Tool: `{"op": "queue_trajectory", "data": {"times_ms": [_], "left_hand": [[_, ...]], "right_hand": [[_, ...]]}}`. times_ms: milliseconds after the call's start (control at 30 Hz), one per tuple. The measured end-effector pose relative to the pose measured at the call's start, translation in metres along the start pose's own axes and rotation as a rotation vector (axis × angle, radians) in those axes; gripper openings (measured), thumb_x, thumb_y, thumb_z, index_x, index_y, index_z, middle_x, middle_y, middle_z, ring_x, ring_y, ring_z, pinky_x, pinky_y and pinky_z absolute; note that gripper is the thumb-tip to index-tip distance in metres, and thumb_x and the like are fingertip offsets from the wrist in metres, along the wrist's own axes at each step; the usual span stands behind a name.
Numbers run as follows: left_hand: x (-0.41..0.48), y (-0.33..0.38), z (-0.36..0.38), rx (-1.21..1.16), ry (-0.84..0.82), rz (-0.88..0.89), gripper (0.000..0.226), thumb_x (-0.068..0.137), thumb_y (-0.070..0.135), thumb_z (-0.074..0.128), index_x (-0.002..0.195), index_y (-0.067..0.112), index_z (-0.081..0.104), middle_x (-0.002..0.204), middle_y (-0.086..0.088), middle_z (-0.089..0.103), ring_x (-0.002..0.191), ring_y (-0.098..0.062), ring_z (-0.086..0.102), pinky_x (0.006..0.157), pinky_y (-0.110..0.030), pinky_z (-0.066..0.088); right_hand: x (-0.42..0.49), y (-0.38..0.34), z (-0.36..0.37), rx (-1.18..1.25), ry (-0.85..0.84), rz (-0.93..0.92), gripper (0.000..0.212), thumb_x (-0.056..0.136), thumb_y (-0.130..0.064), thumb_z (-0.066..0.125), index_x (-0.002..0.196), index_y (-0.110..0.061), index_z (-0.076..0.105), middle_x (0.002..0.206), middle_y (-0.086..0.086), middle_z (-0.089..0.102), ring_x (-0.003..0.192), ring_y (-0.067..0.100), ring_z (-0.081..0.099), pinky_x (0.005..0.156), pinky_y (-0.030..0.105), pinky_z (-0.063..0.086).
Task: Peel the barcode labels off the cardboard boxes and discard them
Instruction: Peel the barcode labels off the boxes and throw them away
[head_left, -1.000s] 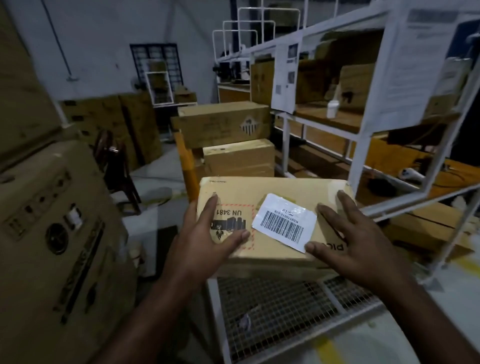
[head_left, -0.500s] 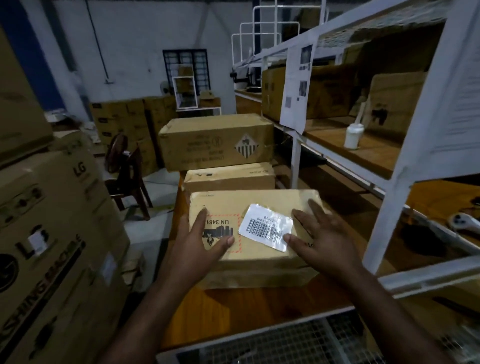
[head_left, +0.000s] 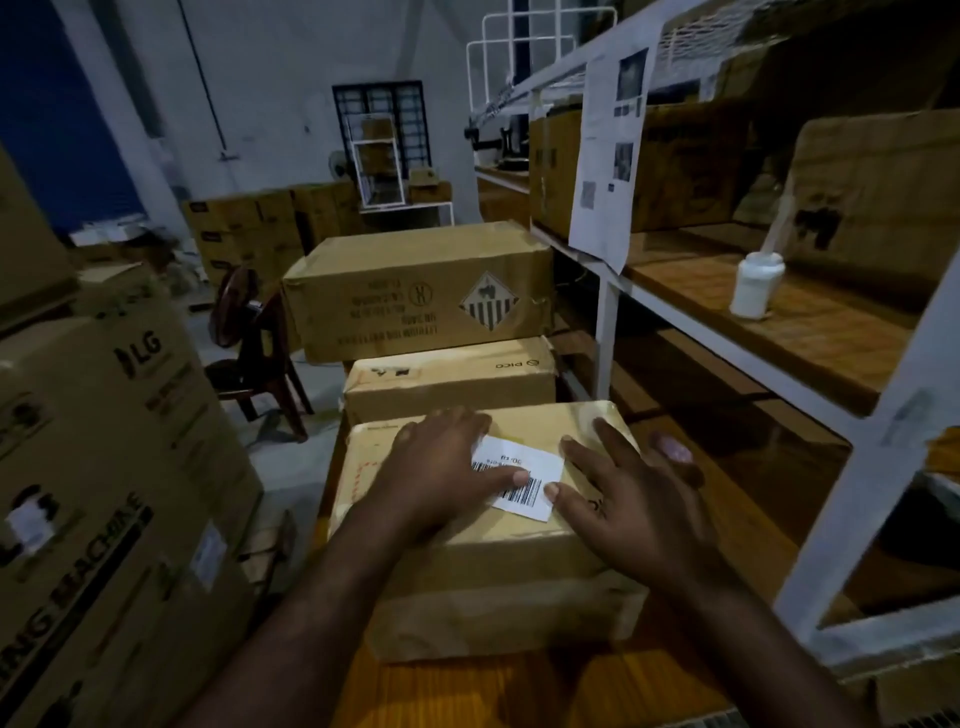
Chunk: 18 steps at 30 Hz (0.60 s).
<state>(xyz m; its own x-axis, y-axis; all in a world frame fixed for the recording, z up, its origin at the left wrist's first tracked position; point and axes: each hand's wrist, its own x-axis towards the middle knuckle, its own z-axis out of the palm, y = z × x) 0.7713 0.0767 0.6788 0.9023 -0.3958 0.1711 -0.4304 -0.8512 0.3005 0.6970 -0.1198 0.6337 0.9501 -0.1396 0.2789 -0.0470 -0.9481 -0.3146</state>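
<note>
A tan cardboard box (head_left: 498, 582) lies on an orange wooden surface (head_left: 519, 691) in front of me. A white barcode label (head_left: 524, 475) is stuck on its top. My left hand (head_left: 441, 478) lies flat on the box, its thumb and fingers spread over the label's left part. My right hand (head_left: 628, 499) rests flat on the box just right of the label, its thumb tip at the label's right edge, fingers apart. Neither hand holds anything.
Behind this box stand a second tan box (head_left: 452, 376) and a larger one (head_left: 415, 291) with a hazard diamond. A white metal rack (head_left: 605, 332) with wooden shelves runs along the right, holding a white bottle (head_left: 756, 283). Large LG cartons (head_left: 104, 493) rise at left.
The box has come down onto the wooden surface near the other boxes. My left hand slid right onto the label; my right hand stayed beside it.
</note>
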Motion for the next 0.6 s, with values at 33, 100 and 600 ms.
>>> {"op": "queue_trajectory", "data": {"times_ms": [33,100,600], "left_hand": [[0.006,-0.003,0.003,0.012,-0.007,0.002,0.082,0.076,0.074,0.060,0.142,0.029,0.044,0.150,0.006,0.042,0.136,-0.018,0.037,0.111,-0.042,0.030],[0.015,-0.010,0.007,0.001,-0.044,-0.014,0.083,0.076,0.073,0.060,0.143,0.028,0.044,0.154,0.007,0.036,0.142,-0.019,0.028,0.116,-0.044,0.023],[0.024,-0.018,0.002,-0.221,0.071,-0.035,0.005,0.089,0.035,0.063,0.091,0.032,0.060,0.101,0.016,0.057,0.108,-0.013,0.049,0.099,-0.044,0.040]], "right_hand": [[0.001,0.000,0.000,-0.006,-0.007,0.006,0.069,0.083,-0.077,0.026,0.145,-0.047,0.031,0.161,-0.011,0.017,0.142,0.025,0.026,0.105,0.044,0.032],[0.004,-0.003,-0.002,-0.023,-0.026,0.011,0.071,0.082,-0.076,0.023,0.146,-0.047,0.030,0.161,-0.011,0.015,0.144,0.027,0.021,0.106,0.044,0.030],[0.011,-0.007,0.003,-0.062,-0.004,0.033,0.075,0.077,-0.078,0.016,0.142,-0.047,0.037,0.158,-0.011,0.025,0.142,0.026,0.027,0.111,0.044,0.027]]}}
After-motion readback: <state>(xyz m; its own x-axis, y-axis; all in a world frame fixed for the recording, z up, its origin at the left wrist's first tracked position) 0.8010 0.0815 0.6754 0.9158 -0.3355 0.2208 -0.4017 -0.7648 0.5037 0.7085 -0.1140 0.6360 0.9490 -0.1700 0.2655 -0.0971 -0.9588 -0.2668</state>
